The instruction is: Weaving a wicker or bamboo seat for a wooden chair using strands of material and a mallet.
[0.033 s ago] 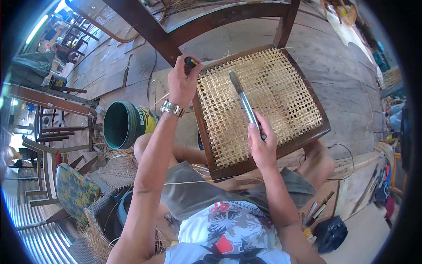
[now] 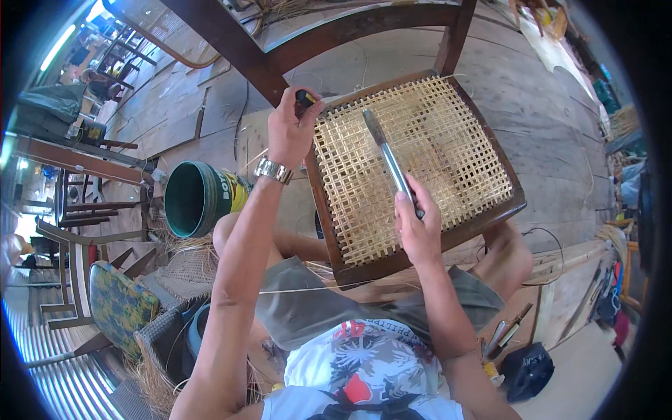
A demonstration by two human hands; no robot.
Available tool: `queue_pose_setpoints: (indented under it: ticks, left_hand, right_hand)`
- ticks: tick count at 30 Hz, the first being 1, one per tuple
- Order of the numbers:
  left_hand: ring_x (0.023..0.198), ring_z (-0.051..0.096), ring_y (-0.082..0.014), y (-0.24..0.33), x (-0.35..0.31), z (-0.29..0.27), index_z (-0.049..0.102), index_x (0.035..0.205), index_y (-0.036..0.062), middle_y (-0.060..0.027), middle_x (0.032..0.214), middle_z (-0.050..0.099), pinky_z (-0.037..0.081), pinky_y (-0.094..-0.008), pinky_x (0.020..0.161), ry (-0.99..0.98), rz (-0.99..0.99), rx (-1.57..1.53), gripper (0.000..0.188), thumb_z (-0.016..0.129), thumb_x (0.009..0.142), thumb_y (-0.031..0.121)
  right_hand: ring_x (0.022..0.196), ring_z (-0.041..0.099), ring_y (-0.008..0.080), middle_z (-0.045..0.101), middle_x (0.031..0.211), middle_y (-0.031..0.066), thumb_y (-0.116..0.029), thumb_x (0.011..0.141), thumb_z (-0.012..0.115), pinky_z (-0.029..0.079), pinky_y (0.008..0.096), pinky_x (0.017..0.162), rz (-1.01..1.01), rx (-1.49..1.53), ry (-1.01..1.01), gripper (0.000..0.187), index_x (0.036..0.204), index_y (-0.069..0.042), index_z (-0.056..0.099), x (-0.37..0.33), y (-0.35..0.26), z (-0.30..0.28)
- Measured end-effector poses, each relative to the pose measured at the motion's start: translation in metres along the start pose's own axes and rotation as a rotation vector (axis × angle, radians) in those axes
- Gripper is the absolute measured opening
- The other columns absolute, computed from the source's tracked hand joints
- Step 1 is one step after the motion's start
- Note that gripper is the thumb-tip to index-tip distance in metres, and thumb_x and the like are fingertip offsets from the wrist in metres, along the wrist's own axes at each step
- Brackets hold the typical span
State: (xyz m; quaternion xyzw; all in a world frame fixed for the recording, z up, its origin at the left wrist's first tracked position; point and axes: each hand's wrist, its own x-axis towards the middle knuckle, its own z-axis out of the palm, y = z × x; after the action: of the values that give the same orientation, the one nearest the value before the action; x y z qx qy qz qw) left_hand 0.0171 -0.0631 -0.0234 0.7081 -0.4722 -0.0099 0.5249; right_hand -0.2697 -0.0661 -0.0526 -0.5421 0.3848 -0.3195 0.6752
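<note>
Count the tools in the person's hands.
2: a steel-shafted tool in the right hand, over the woven cane seat; a black-and-yellow-handled tool in the left hand, partly hidden. Others may be hidden.

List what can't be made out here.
All in the head view:
Black-and-yellow tool: lower part, hidden by left grip.
Metal-shafted tool: lower end, partly covered by right grip.
Chair back: top, cut off by upper edge.
Background furniture, upper left: details too small.

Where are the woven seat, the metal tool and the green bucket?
Seat (image 2: 439, 155): head view, middle of the weave.
Tool (image 2: 395, 169): head view, shiny shaft.
Bucket (image 2: 218, 201): head view, outer wall.
</note>
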Motion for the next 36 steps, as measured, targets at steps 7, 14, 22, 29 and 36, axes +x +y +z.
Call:
queue_pose_setpoints:
  ticks: [7, 14, 22, 29, 36]
  left_hand:
    - [0.074, 0.069, -0.0194, 0.005, 0.021, 0.01, 0.063, 0.112, 0.0077, -0.0092, 0.087, 0.074, 0.053, -0.0331, 0.07, -0.198, 0.09, 0.053, 0.023, 0.076, 0.094, 0.013]
    - [0.077, 0.069, -0.0138, 0.023, 0.003, -0.01, 0.063, 0.114, 0.006, -0.0059, 0.089, 0.074, 0.054, -0.03, 0.072, -0.019, 0.003, 0.029, 0.026, 0.078, 0.094, 0.013]
    - [0.074, 0.065, -0.0113, 0.011, -0.011, -0.004, 0.063, 0.115, 0.0083, -0.0031, 0.087, 0.073, 0.052, -0.0283, 0.069, -0.038, -0.021, 0.059, 0.026, 0.078, 0.095, 0.013]
    - [0.074, 0.066, -0.0131, 0.007, -0.003, 0.0, 0.064, 0.114, 0.0082, -0.0054, 0.087, 0.073, 0.053, -0.0303, 0.069, 0.013, -0.019, -0.054, 0.026, 0.079, 0.094, 0.015]
    - [0.074, 0.068, -0.0154, -0.008, 0.002, 0.006, 0.063, 0.114, 0.0078, -0.0064, 0.088, 0.074, 0.054, -0.0319, 0.07, -0.034, -0.012, 0.03, 0.026, 0.079, 0.094, 0.015]
  right_hand:
    - [0.064, 0.05, 0.0046, 0.057, 0.08, -0.0019, -0.023, 0.108, 0.057, 0.04, 0.0241, 0.056, -0.124, 0.003, 0.035, 0.043, 0.143, 0.002, 0.055, 0.049, 0.0, 0.01]
    - [0.068, 0.051, 0.0041, 0.059, 0.088, -0.0006, -0.021, 0.108, 0.058, 0.043, 0.022, 0.057, -0.128, -0.015, -0.062, 0.045, 0.145, 0.002, 0.054, 0.039, -0.007, -0.006]
    - [0.071, 0.051, 0.0034, 0.058, 0.087, -0.0011, -0.019, 0.108, 0.058, 0.044, 0.0214, 0.059, -0.125, 0.074, -0.019, 0.044, 0.145, 0.003, 0.053, 0.027, -0.015, -0.008]
    - [0.069, 0.049, 0.004, 0.057, 0.084, -0.0013, -0.016, 0.105, 0.058, 0.042, 0.0226, 0.059, -0.124, 0.006, -0.021, 0.039, 0.14, 0.002, 0.057, 0.038, -0.005, 0.002]
    - [0.068, 0.051, 0.004, 0.057, 0.081, -0.0016, -0.017, 0.106, 0.058, 0.043, 0.0235, 0.058, -0.099, 0.032, -0.028, 0.037, 0.138, 0.001, 0.058, 0.04, -0.008, 0.009]
